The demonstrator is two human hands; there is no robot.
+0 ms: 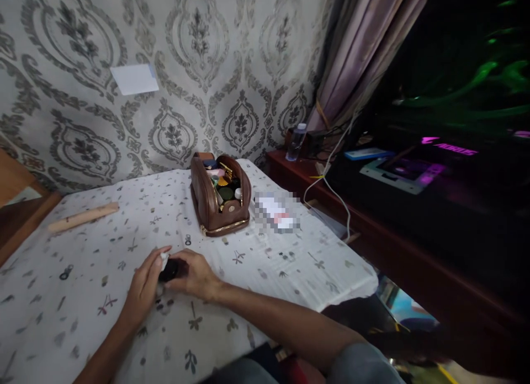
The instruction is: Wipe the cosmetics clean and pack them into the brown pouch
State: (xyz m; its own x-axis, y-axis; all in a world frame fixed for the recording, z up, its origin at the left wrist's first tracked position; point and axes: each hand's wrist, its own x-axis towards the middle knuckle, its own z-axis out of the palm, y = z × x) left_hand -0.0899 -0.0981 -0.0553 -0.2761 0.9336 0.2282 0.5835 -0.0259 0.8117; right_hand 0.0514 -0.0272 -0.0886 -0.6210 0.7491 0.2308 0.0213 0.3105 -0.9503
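My right hand (pixel 196 276) is closed around one side of a small black rounded object (pixel 168 270), just above the patterned white cloth. Pressed against its other side is my left hand (pixel 144 279), fingers together, with a small white piece (pixel 164 258), perhaps tissue, between fingers and object. The exact kind of the black object cannot be made out. Beyond both hands stands a brown leather toiletry bag (pixel 199 196), its zipped top spread wide. Several small items show inside it, including a dark round lid (pixel 226 193) and a white cap (pixel 238 193).
A blurred-out flat item (pixel 277 212) lies right of the bag. A tan strip (pixel 83 217) rests at the left on the white cloth (pixel 157 191). On the dark red desk (pixel 275 159) stand a clear bottle (pixel 295 143) and a white cable (pixel 331 180).
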